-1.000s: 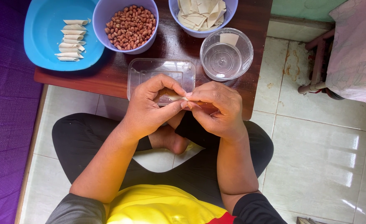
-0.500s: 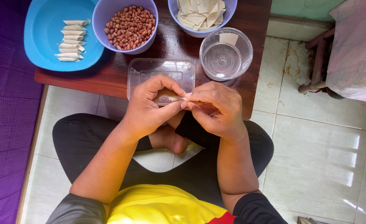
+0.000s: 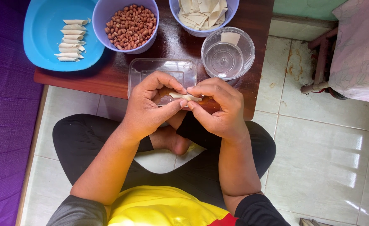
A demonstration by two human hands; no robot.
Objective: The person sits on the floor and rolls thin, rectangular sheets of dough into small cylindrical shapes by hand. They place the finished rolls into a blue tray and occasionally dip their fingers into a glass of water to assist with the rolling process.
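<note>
My left hand (image 3: 149, 109) and my right hand (image 3: 218, 108) meet over the near edge of a low wooden table (image 3: 109, 77). Between their fingertips they pinch a small pale rolled dough wrapper (image 3: 184, 96), one hand at each end. Just behind the hands lies a clear rectangular plastic lid or tray (image 3: 161, 69). Further back stand a lilac bowl of peanuts (image 3: 128, 23), a lilac bowl of flat dough sheets (image 3: 203, 12) and a clear round container (image 3: 228, 52). A blue plate (image 3: 46, 29) at the left holds several finished rolls (image 3: 71, 39).
I sit cross-legged on a pale tiled floor (image 3: 318, 159). A purple mat (image 3: 4, 113) runs along the left side. A wooden chair leg and patterned cloth (image 3: 352, 54) are at the right, beyond the table's edge.
</note>
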